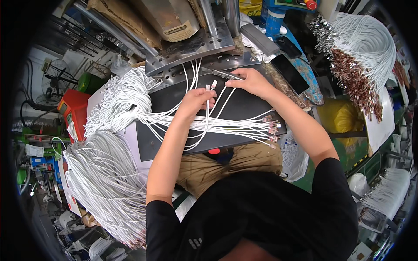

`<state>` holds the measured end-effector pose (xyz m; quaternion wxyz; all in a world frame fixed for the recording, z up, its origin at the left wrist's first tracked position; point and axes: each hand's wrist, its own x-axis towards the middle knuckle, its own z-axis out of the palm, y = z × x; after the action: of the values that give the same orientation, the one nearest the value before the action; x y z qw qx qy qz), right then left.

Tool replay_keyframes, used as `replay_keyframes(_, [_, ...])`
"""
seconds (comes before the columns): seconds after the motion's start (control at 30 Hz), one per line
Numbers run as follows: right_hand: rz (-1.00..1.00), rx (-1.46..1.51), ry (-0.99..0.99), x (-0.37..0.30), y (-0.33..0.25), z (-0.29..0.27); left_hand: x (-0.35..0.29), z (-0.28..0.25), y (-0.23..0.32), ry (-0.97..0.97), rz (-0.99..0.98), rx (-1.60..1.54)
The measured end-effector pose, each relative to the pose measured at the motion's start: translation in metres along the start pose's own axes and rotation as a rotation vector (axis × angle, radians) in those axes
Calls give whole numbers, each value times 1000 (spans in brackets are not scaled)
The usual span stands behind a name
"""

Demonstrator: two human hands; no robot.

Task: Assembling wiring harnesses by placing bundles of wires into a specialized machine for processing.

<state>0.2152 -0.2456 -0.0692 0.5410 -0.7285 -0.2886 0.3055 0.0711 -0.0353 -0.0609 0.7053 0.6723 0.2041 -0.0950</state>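
My left hand (pixel 198 102) is closed on white cables with small plugs (pixel 214 85) at their ends, which stick up past the thumb and fingers. Farther right, my right hand (pixel 250 82) pinches a slim, slotted metal strip (pixel 222 74) that points left toward the machine. Two white cable lengths run up to the fingers of that hand; whether it grips them too, I cannot tell. Below both hands, a bundle of white cables (pixel 213 124) lies across the black work surface (pixel 150 145), its copper-tinted clear plugs (pixel 272 127) at the right.
Ahead stands a metal press plate (pixel 191 52) with posts. Cable heaps (pixel 124 98) and a thick hanging bundle (pixel 106 178) are at the left. A phone (pixel 289 74) lies at the right, near a blue bottle (pixel 274 22). More cables (pixel 365 48) hang far right.
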Motion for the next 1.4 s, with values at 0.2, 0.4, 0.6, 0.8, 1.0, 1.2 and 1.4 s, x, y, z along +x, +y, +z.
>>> replay_keyframes(0.2, [-16,-144,-37,-4,0,1,11,7,-6,10,31,132])
replay_keyframes(0.4, [-51,-351,-29,-15,-20,5,8,14,-4,-2,85,159])
replay_keyframes(0.6, [-46,-75,32,-6,0,3,-6,-5,1,96,-23,29])
replay_keyframes(0.8, [-58,-78,-62,-10,3,-1,-2,-11,5,59,-68,84])
replay_keyframes(1.0, [-89,-197,-88,-15,-8,-2,3,-4,4,40,-83,49])
replay_keyframes(1.2, [40,-560,-95,-12,-33,-1,-9,-2,20,105,-10,528])
replay_keyframes(1.4, [-782,-788,614,74,-17,2,38,-7,49,779,1036,1252])
